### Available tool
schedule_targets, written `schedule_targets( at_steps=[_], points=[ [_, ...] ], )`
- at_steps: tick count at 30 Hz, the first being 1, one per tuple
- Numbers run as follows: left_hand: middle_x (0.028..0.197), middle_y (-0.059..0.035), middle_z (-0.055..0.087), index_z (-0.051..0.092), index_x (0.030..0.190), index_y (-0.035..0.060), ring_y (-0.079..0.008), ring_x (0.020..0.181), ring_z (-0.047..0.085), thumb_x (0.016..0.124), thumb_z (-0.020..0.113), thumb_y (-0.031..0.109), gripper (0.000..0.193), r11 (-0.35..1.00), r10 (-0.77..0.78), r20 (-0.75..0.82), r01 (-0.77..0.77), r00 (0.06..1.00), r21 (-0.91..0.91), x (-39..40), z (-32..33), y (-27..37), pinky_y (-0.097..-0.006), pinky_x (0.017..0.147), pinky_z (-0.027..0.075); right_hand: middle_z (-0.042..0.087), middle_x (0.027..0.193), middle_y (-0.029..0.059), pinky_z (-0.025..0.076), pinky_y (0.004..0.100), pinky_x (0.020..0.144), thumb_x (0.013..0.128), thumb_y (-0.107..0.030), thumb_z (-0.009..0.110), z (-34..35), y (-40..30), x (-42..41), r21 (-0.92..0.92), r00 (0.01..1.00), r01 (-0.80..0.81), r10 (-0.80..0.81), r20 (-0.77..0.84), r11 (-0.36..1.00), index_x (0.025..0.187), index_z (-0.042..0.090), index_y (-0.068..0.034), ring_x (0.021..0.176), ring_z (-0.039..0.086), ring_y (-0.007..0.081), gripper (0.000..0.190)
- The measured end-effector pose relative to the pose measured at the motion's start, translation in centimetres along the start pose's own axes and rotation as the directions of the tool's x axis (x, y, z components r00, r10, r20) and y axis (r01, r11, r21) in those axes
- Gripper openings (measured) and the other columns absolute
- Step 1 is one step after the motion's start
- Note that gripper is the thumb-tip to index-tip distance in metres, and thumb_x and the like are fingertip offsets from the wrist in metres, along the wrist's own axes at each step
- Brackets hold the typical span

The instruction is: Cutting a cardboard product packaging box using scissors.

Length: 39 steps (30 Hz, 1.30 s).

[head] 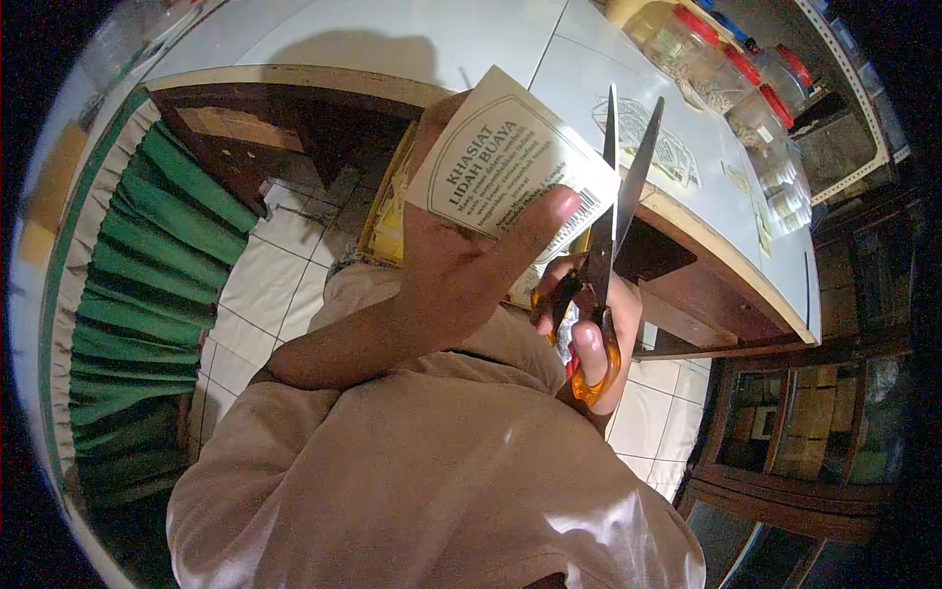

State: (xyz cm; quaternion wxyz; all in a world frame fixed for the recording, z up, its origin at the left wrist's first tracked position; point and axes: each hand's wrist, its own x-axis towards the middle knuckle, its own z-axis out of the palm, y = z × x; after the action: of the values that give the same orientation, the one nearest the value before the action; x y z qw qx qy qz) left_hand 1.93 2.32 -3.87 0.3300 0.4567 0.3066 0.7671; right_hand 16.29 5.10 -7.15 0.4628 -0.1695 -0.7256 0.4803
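Observation:
My left hand [478,250] holds a printed paper label [508,154] up in front of me, with the thumb over its lower edge near a barcode. The label bears green and black writing. In my right hand [589,331] is a pair of scissors [617,199] with amber-coloured handles, a finger or thumb through one loop. Their blades point upward, parted, beside the label's right corner; whether they touch it I cannot tell. Part of another printed paper [524,283] shows below the label, near the right hand.
Several printed labels [647,140] lie spread on the white tabletop [486,29]. Jars with red lids [762,103] and stacked clear containers [784,191] stand along its far right. A green curtain [154,258] hangs at left. A dark wooden cabinet [787,420] is at lower right.

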Motion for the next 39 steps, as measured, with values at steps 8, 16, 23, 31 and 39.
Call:
schedule_targets(
  at_steps=[8,16,23,31,39],
  points=[
    [0.090,-0.0068,0.053,0.034,0.111,0.0000,-0.0091,0.081,0.054,0.074,0.062,-0.002,0.046,0.998,0.013,-0.011,-0.013,1.000,-0.056,0.3,-0.4,0.0,-0.0205,0.067,0.046,0.055,0.065,0.0080,0.041,0.0238,0.051,0.073,-0.032,0.060,-0.1,0.4,-0.2,0.009,1.000,0.000,0.000,0.000,1.000,0.092,0.055,0.003,0.052,0.053,0.0138,0.040],
    [0.095,-0.0073,0.051,0.032,0.113,-0.0005,-0.0099,0.088,0.053,0.073,0.063,-0.002,0.051,0.996,0.089,0.052,-0.090,0.995,0.015,0.8,-1.2,0.1,-0.0210,0.072,0.046,0.055,0.067,0.0093,0.041,0.0253,0.053,0.071,-0.030,0.063,-0.5,0.3,-0.3,-0.029,0.999,-0.019,0.019,0.026,0.999,0.092,0.055,0.003,0.055,0.053,0.0165,0.040],
    [0.099,-0.0101,0.050,0.028,0.116,0.0003,-0.0120,0.092,0.053,0.073,0.062,-0.003,0.054,0.997,0.070,0.070,-0.068,0.995,-0.028,1.2,-1.5,0.5,-0.0241,0.076,0.047,0.055,0.066,0.0099,0.042,0.0262,0.054,0.069,-0.027,0.063,-0.6,0.3,-0.2,-0.050,0.999,-0.006,0.008,0.051,0.999,0.089,0.055,0.003,0.055,0.053,0.0191,0.037],
    [0.104,-0.0121,0.049,0.025,0.118,0.0022,-0.0150,0.094,0.053,0.074,0.060,-0.005,0.057,0.976,0.208,0.126,-0.197,0.970,-0.091,1.9,-1.9,0.2,-0.0259,0.078,0.047,0.052,0.063,0.0093,0.041,0.0268,0.055,0.065,-0.022,0.063,-0.7,-0.1,-0.1,-0.080,0.996,-0.032,0.039,0.077,0.996,0.082,0.054,0.003,0.054,0.051,0.0203,0.031],
    [0.103,-0.0115,0.049,0.026,0.118,0.0030,-0.0151,0.094,0.053,0.074,0.059,-0.006,0.056,0.979,0.204,0.154,-0.204,0.967,-0.016,2.0,-2.2,0.4,-0.0260,0.077,0.048,0.050,0.061,0.0085,0.041,0.0266,0.055,0.063,-0.017,0.063,-0.5,-0.4,-0.1,-0.088,0.995,-0.075,0.081,0.064,0.993,0.081,0.054,0.003,0.053,0.049,0.0207,0.029]
  ],
)
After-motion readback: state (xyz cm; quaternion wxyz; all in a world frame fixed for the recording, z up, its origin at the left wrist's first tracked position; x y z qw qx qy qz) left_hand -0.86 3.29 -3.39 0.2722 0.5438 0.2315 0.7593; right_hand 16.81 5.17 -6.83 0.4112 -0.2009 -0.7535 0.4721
